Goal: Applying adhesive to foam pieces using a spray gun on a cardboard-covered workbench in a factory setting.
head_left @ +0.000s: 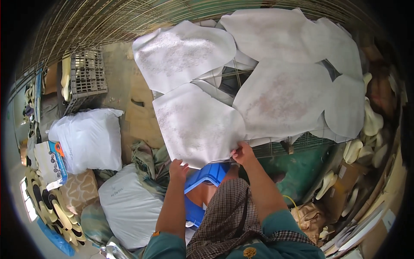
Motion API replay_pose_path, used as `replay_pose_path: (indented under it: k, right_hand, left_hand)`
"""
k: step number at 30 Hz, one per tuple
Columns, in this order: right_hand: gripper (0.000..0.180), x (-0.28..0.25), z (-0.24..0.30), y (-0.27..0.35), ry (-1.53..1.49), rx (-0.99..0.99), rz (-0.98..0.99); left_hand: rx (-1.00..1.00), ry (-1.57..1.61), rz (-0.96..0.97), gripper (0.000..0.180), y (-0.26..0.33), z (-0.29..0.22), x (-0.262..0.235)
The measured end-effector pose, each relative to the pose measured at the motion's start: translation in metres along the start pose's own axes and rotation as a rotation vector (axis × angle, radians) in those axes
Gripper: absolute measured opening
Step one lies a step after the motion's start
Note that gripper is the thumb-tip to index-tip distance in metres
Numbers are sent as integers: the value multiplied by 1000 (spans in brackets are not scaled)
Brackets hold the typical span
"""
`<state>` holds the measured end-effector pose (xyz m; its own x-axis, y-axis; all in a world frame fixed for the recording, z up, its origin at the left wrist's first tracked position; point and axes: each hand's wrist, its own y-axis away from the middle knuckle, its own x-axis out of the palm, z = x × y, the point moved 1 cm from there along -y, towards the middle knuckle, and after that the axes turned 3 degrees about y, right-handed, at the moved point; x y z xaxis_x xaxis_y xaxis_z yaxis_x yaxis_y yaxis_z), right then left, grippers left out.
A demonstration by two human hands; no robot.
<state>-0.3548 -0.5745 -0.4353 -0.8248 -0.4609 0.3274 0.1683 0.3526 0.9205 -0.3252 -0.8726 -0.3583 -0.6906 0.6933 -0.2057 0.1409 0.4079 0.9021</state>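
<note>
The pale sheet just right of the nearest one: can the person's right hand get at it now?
Probably yes: that pale sheet lies a little beyond the right hand, and nothing seems to block the way, though the hand is at the edge of the nearest sheet.

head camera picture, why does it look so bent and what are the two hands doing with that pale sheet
There is no machine, only a person's bare left hand and bare right hand, reaching in from the lower edge. A wide fisheye camera worn on the head looks down, so straight lines bend toward the rim. Ahead, overlapping pale grey flat sheets with curved edges lie on a thin metal wire rack. The right hand seems to pinch the lower right edge of the nearest pale grey sheet; the left hand's fingertips are at its near edge, but whether they grip is hard to tell. A blue plastic bin shows below.
</note>
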Motion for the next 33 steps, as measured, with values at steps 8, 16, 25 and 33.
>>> replay_pose_path:
  k: [8,16,25,33]
  right_hand:
    - [18,-31,5,78,-67,-236,-125]
    - [25,-121,62,278,409,-590,-205]
    - [22,-264,54,466,320,-880,-406]
    - [16,-421,24,583,234,-1062,-658]
  left_hand:
    - [395,-40,287,38,106,-108,75]
    - [644,533,1448,40,402,-291,239]
    - [496,918,1232,64,499,-255,261]
    - [837,571,855,36,458,-208,221]
